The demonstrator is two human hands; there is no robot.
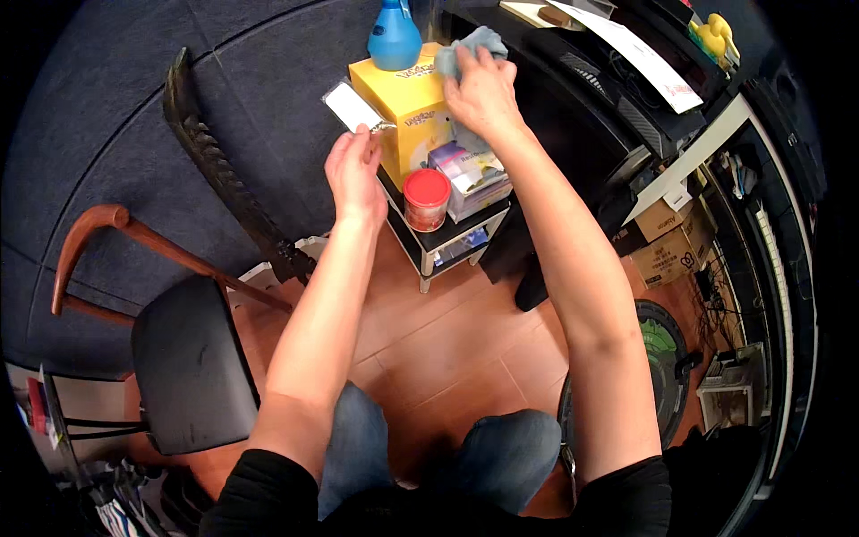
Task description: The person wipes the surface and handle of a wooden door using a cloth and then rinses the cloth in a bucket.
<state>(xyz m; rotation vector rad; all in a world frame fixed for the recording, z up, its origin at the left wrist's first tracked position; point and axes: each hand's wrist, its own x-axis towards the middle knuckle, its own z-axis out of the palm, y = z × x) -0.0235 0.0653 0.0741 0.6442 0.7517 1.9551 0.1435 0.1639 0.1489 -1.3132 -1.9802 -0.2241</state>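
Note:
My left hand (pixel 356 174) is closed, its fingertips pinching the edge of a flat white piece in a clear plastic sleeve (pixel 352 106), beside a tall yellow box (pixel 394 82). My right hand (pixel 483 94) grips a crumpled blue-grey cloth (pixel 474 49) at the right edge of the box's top. A blue round-bellied bottle (pixel 395 40) stands upright on the same box. In front of the box are a tub with a red lid (pixel 427 188) and a stack of white-and-purple packs (pixel 467 170).
These things stand on a small black-topped stand (pixel 438 234). A wooden chair with a black seat (pixel 190 367) is at left, near a long dark carved object (pixel 210 152). At right are a black desk (pixel 555 116), cardboard boxes (pixel 667 246) and a round black-and-green object (pixel 662 349).

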